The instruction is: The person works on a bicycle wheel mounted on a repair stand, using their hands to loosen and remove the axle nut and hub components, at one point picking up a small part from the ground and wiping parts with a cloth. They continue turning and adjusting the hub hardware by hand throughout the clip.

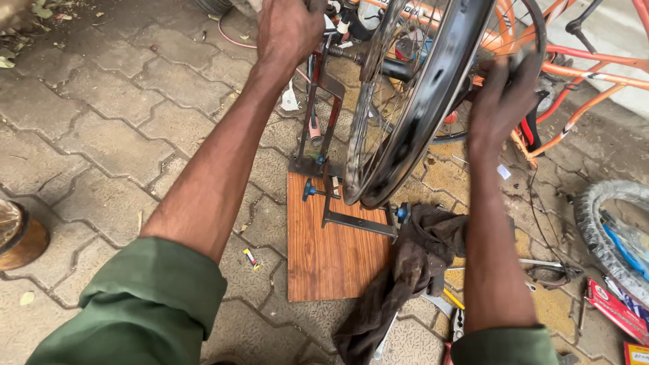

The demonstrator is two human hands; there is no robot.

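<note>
Fingers of the right hand [503, 91] spread flat against the rim of the bicycle wheel [412, 115] in the upper centre, not curled around it. Toward the top of the frame, the left hand [287, 30] grips the upright of the metal truing stand [324, 135]. That stand sits on a wooden board [331, 257] at centre frame; a dark rag [412, 270] lies just right of it. An orange bicycle frame [588, 64] fills the upper right.

wheel rim [433, 101]: glossy black metal | board [331, 250]: smooth wood grain | rag [412, 270]: matt brown cloth
</note>
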